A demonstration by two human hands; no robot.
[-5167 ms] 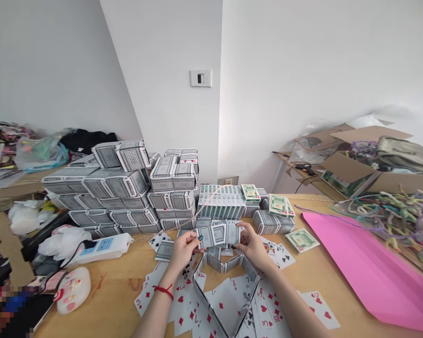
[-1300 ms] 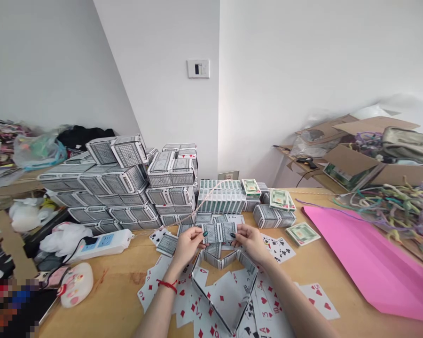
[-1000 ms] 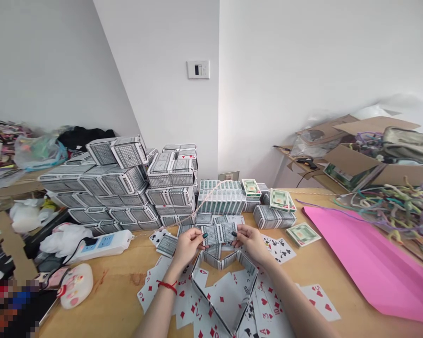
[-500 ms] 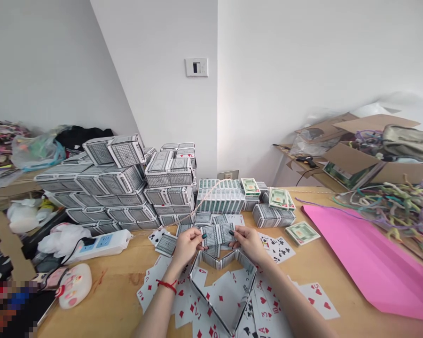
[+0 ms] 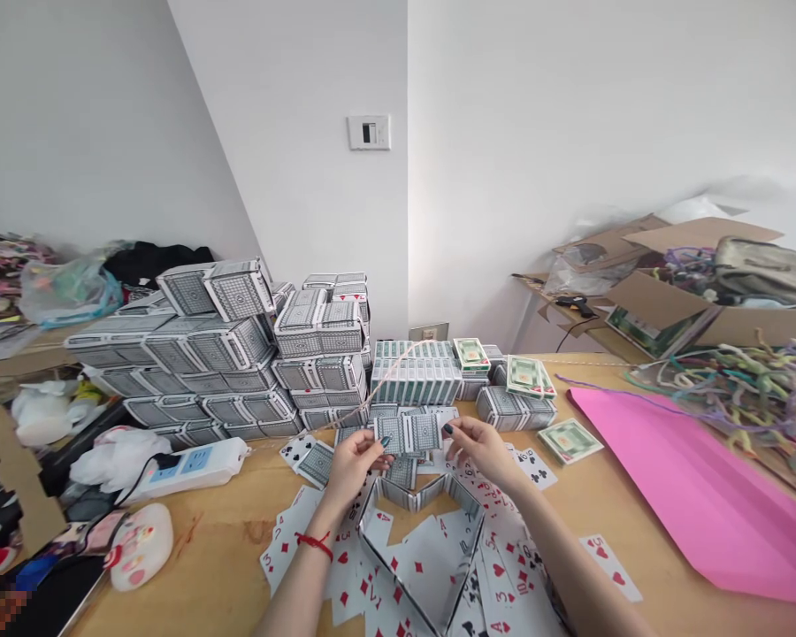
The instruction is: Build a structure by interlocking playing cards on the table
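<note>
My left hand [image 5: 355, 464] pinches the left end of a joined pair of playing cards [image 5: 408, 433], thumb on top, with the grey patterned backs facing up. At the pair's right edge is my right hand [image 5: 481, 449], its fingers curved and slightly parted; whether a fingertip still touches the card I cannot make out. Just below the hands, a frame of folded cards [image 5: 417, 500] with a notched top and pointed bottom stands on edge. Loose playing cards [image 5: 419, 562], mostly face up, lie inside and around it.
Stacked blocks of cards [image 5: 209, 341] rise at the back left. Green card boxes [image 5: 531, 376] and more card blocks stand behind my hands. A white power strip [image 5: 192, 467] lies left, pink paper [image 5: 690, 495] right. Tangled yarn [image 5: 743, 389] and cardboard boxes [image 5: 723, 310] are beyond.
My right hand has shifted slightly right and up, its thumb moving off the card's face to the edge. The left hand keeps its hold on the pair.
</note>
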